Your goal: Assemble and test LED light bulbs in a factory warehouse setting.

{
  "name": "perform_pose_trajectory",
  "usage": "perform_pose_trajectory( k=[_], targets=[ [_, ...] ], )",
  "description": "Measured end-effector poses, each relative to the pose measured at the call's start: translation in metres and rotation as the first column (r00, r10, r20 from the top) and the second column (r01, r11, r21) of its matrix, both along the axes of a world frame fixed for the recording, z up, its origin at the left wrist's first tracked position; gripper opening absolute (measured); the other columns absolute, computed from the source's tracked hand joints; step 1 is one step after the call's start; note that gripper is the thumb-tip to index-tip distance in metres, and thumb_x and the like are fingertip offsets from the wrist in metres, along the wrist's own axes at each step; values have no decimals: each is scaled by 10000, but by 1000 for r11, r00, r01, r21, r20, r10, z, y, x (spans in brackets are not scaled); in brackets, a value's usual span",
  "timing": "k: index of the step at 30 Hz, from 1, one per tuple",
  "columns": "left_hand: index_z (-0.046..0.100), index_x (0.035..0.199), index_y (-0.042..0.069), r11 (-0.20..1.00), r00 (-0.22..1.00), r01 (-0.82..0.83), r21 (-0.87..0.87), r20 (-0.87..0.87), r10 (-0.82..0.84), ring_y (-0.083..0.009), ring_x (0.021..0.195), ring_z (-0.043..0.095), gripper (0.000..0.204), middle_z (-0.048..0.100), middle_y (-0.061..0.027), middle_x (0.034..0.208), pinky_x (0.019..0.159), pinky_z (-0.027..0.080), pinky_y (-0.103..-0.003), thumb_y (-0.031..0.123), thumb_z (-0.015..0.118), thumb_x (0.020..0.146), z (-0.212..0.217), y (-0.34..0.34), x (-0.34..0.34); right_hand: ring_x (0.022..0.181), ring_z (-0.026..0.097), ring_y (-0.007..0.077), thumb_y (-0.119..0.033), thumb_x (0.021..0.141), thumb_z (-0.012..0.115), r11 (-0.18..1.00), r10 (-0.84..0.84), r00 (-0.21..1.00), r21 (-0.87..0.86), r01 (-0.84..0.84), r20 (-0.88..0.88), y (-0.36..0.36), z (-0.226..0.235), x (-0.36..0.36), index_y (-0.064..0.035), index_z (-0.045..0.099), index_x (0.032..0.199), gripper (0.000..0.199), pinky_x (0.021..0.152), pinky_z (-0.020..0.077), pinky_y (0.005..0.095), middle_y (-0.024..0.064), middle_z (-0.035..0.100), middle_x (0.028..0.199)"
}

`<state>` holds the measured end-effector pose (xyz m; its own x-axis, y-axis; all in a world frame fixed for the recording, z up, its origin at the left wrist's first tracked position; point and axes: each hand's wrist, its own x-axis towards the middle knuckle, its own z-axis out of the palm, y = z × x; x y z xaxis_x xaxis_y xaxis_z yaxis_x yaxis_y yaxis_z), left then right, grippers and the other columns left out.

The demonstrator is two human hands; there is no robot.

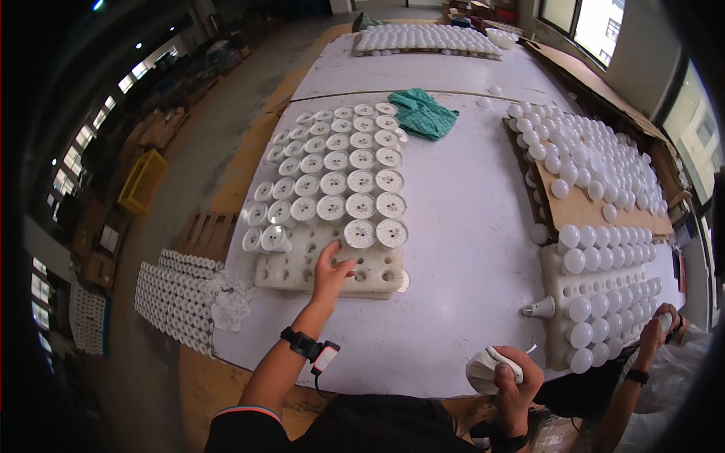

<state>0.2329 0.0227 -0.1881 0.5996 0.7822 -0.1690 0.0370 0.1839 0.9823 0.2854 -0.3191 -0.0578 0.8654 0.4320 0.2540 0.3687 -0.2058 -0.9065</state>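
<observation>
My left hand (329, 278) reaches over the white foam tray (328, 291), its fingers apart and nothing between them. Its fingertips are above bare holes in the tray's near part. Rows of round white lamp housings (332, 181), with dark parts in their tops, stand in the tray. One housing (275, 239) leans slightly at the near left row. Near the table's front edge, my right hand (517, 389) grips a bundled white cloth (487, 370), thumb on top. Whether something is wrapped inside is hidden.
At the right, a second foam tray (557, 291) holds white bulbs, with a bulb lying beside it (539, 308). A co-worker's hands (658, 325) are near it. More bulbs (589, 155) cover cardboard behind. A green cloth (424, 113) lies on the white table (453, 257). Stacked white housings (174, 302) stand left.
</observation>
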Motion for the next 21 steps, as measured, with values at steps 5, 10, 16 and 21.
perform_pose_trajectory(
  k=[5, 10, 16, 21],
  targets=[
    [440, 1099, 11, 951, 957, 289, 107, -71, -283, -109, 592, 555, 532, 576, -65, 856, 407, 446, -246, 38, 668, 619, -14, 31, 42, 497, 416, 37, -201, 807, 571, 996, -90, 992, -31, 88, -84, 36, 2, -34, 33, 612, 887, 251, 442, 291, 186, 31, 545, 695],
    [492, 1026, 20, 961, 973, 209, 183, 63, -224, -92, 679, 548, 405, 577, -48, 839, 514, 452, -242, 130, 689, 690, 3, 28, 16, 497, 429, 44, -179, 795, 585, 994, -76, 987, -67, 86, 140, 63, -1, -59, 28, 611, 910, 238, 444, 310, 187, 35, 554, 720],
    [499, 1028, 51, 706, 839, 543, -455, 319, -440, -120, 685, 496, 509, 541, -46, 842, 611, 441, -273, 521, 453, 839, 41, 22, -79, 504, 453, 46, -208, 794, 602, 998, -60, 998, -13, 60, -32, 92, 2, -91, 34, 613, 906, 267, 447, 317, 186, 29, 553, 687],
    [433, 1118, 62, 473, 712, 698, -537, 451, -539, -126, 652, 476, 513, 532, -75, 878, 503, 433, -277, 509, 327, 889, 74, 29, -124, 555, 501, 84, -255, 790, 610, 999, -42, 997, -27, 41, -61, 112, 13, -110, 35, 613, 896, 308, 510, 381, 208, 57, 595, 706]
  ],
)
